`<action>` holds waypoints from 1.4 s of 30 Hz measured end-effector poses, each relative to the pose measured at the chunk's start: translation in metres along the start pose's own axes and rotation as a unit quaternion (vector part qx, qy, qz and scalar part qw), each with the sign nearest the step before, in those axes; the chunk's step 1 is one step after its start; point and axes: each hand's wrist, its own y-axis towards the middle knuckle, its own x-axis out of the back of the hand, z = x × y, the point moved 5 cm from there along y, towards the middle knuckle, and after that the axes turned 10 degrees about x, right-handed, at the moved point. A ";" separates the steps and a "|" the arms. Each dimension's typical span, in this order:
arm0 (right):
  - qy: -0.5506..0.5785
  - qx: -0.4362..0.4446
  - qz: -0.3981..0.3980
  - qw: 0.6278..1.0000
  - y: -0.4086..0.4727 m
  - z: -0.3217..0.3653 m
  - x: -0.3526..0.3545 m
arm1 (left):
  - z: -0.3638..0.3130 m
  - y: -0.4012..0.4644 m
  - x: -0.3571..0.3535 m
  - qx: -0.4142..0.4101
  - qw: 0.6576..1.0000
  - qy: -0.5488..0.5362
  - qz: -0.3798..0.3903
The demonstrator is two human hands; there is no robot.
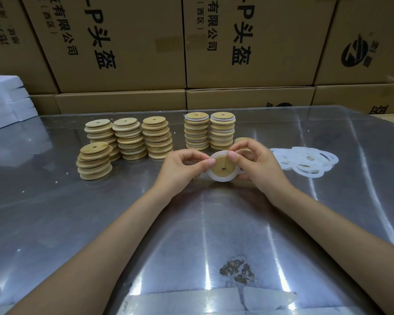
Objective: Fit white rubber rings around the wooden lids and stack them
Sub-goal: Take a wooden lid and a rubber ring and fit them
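Ring fitting at frame centre: wooden lid (223, 165) held above the table (77, 212), white rubber ring (222, 178) around its rim.

The left hand (180, 167) and right hand (255, 162) pinch the ring at the lid's upper edge, fingers curled. Behind, upper centre: two ringed stacks (208, 130). Left of these: four bare lid stacks (125, 139). Right of centre: loose rings (305, 160). Cardboard boxes (248, 42) fill the top.
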 end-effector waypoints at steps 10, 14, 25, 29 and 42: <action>0.029 -0.065 -0.023 0.997 -0.002 -0.007 0.002 | 0.004 0.002 0.002 0.030 0.999 -0.012 0.001; 0.031 -0.067 -0.025 0.997 -0.002 -0.007 0.003 | 0.004 0.001 0.000 0.034 0.999 -0.013 0.008; 0.006 -0.056 -0.048 0.997 -0.001 -0.006 0.005 | 0.006 -0.001 -0.002 0.074 0.996 -0.045 0.023; 0.023 -0.073 -0.044 0.996 -0.002 -0.006 0.006 | 0.006 -0.001 -0.001 0.075 0.996 -0.039 0.026; 0.055 -0.117 -0.031 0.991 -0.005 -0.007 0.004 | 0.008 0.002 0.003 0.084 0.995 -0.033 0.043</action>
